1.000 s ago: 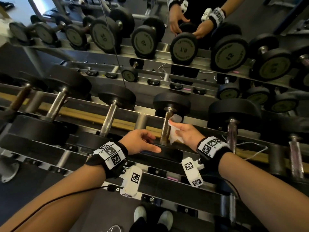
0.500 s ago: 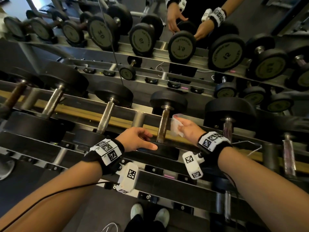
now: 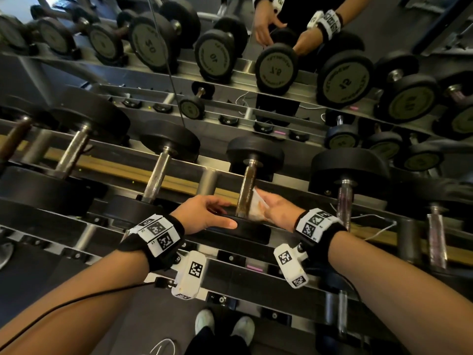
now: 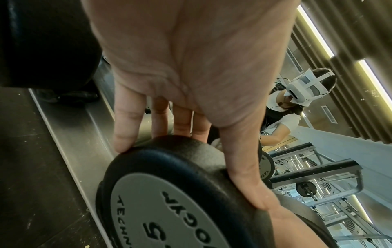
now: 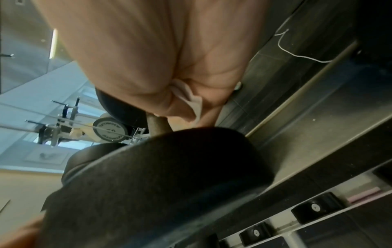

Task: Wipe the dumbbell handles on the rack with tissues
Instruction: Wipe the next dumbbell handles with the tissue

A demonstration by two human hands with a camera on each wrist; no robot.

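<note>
On the rack (image 3: 212,183) in front of me lies a dumbbell with a rusty brown handle (image 3: 247,185) and black heads. My left hand (image 3: 227,213) rests over its near head (image 3: 252,231), fingers fairly straight; the left wrist view shows that hand (image 4: 197,151) spanning the head (image 4: 169,201), thumb along the rim. My right hand (image 3: 266,208) pinches a white tissue (image 3: 256,210) against the lower right side of the handle. In the right wrist view the tissue (image 5: 191,100) bunches between fingers and palm beside the handle (image 5: 156,125). The fingertips are hidden.
Neighbouring dumbbells lie close on both sides, one with a steel handle (image 3: 156,175) to the left and one (image 3: 344,198) to the right. A mirror behind reflects the rack and my hands. A white cable (image 3: 378,226) trails along the rack. My shoes (image 3: 207,326) stand below.
My right hand has brought the tissue back against the handle and lower, toward the near head. The left hand has stayed on the head.
</note>
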